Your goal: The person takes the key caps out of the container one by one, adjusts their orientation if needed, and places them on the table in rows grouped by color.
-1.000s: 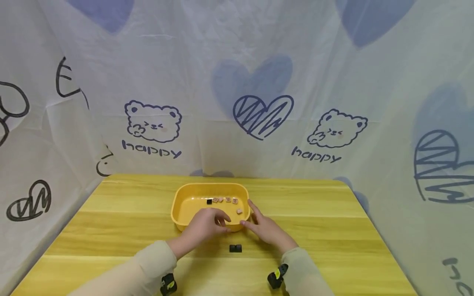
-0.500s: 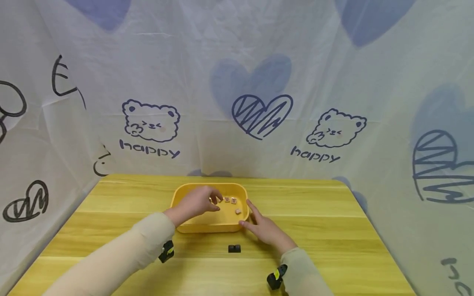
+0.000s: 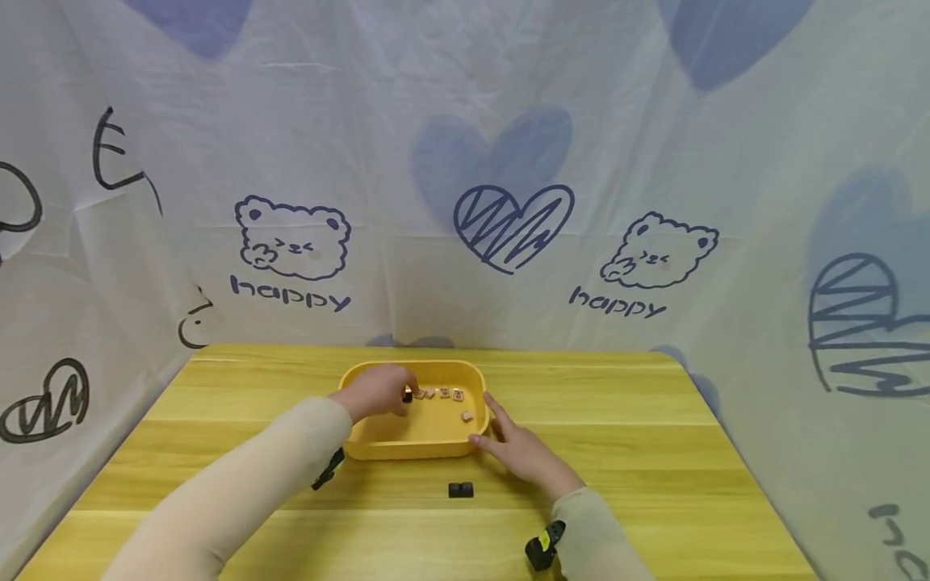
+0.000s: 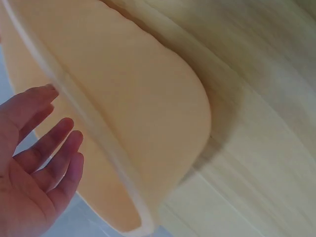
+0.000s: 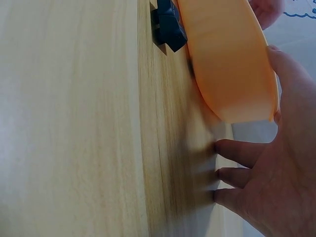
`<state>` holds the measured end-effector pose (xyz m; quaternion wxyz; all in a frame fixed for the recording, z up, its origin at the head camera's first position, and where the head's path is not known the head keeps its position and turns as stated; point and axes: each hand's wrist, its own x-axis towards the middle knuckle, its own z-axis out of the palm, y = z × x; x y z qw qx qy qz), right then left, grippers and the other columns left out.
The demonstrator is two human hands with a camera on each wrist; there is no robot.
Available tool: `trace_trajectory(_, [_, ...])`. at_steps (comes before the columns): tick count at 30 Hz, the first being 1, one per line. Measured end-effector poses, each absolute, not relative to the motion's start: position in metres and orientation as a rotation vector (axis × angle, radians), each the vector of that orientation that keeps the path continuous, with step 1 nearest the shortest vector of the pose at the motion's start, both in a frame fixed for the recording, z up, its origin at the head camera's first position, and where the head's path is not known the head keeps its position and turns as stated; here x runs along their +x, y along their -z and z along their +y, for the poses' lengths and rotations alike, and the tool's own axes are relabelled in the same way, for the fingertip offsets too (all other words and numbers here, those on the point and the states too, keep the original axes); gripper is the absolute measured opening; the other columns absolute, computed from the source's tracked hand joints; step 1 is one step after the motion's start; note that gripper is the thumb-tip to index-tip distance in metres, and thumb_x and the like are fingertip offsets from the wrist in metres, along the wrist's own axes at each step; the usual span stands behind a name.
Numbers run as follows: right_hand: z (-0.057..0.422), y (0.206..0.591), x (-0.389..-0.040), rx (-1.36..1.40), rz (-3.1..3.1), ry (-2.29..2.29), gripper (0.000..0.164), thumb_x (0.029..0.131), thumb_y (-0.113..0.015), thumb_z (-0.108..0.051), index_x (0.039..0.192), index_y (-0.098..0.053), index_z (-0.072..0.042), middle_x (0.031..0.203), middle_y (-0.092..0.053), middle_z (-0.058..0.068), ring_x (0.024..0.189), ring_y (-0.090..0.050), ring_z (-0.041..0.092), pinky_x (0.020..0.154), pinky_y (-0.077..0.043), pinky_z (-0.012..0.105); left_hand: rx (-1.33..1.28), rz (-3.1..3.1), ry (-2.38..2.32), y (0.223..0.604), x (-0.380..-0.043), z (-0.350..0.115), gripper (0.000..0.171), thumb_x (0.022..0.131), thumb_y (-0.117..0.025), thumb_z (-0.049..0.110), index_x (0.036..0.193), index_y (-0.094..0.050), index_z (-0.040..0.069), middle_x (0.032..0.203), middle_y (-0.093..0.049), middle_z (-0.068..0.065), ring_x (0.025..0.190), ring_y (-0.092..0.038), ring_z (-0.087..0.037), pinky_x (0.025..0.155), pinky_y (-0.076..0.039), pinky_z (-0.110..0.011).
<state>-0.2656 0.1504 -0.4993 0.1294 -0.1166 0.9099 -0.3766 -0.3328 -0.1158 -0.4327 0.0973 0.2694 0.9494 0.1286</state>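
Observation:
A yellow plastic box stands on the table. My left hand reaches over its left side, with thumb and fingertips around a small black block inside; whether they touch it is hard to tell. In the left wrist view, the fingers of my left hand are loosely bent, with nothing visible in them. My right hand rests against the box's right end, thumb at the near corner. In the right wrist view, straight fingers of my right hand reach down to the table beside the box.
Several small pinkish cubes lie in the box, one pinkish cube apart near the right end. Two joined black blocks lie on the wooden table in front of the box. A printed cloth hangs behind the table.
My left hand has moved from the box's front rim, in over the box and leftward to the black block. The right hand has stayed at the right end.

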Motion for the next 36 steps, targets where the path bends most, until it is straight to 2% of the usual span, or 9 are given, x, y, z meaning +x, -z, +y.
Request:
trace_trajectory(10, [0.151,0.498,-0.266,-0.330,2.641,1.099,0.080,0.094,-0.051,-0.060,0.157,-0.009,-0.034,0.147,-0.041,0.019,0.131,-0.041,0.042,0.107,-0.030,0.058,0.801,2.696,-0.432,0.457,-0.357,-0.121,0.046,0.075,-0.085,0.009,0.117,-0.068,0.002,0.113,-0.066,-0.013,0.104,-0.060,-0.029,0.095,-0.046,-0.044])
trace_trajectory(21, [0.151,0.499,-0.265,-0.320,2.642,1.097,0.080,0.094,-0.050,-0.061,0.157,-0.009,-0.034,0.147,-0.041,0.020,0.131,-0.042,0.042,0.107,-0.030,0.058,0.834,2.705,-0.394,0.461,-0.358,-0.118,0.038,0.077,-0.082,0.007,0.113,-0.070,0.003,0.113,-0.066,-0.012,0.105,-0.059,-0.029,0.098,-0.044,-0.043])
trace_trajectory(25, [0.151,0.498,-0.265,-0.313,2.636,1.104,0.080,0.094,-0.051,-0.060,0.157,-0.009,-0.035,0.148,-0.040,0.020,0.132,-0.041,0.042,0.107,-0.030,0.058,0.866,2.716,-0.391,0.464,-0.358,-0.116,0.035,0.077,-0.081,0.004,0.111,-0.071,0.003,0.107,-0.067,-0.011,0.099,-0.060,-0.026,0.095,-0.046,-0.042])
trace_trajectory(31, [0.151,0.498,-0.264,-0.321,2.624,1.117,0.079,0.095,-0.052,-0.058,0.157,-0.009,-0.034,0.148,-0.040,0.021,0.131,-0.041,0.043,0.107,-0.030,0.058,0.897,2.726,-0.410,0.472,-0.357,-0.116,0.032,0.077,-0.078,-0.001,0.108,-0.074,0.006,0.092,-0.067,-0.002,0.082,-0.057,-0.016,0.084,-0.050,-0.035])
trace_trajectory(36, [0.150,0.497,-0.264,-0.315,2.621,1.121,0.079,0.094,-0.052,-0.057,0.157,-0.010,-0.034,0.147,-0.041,0.021,0.132,-0.041,0.042,0.106,-0.030,0.058,0.916,2.700,-0.434,0.471,-0.349,-0.113,0.031,0.073,-0.078,-0.004,0.103,-0.074,0.004,0.085,-0.064,-0.001,0.076,-0.051,-0.016,0.078,-0.049,-0.035])
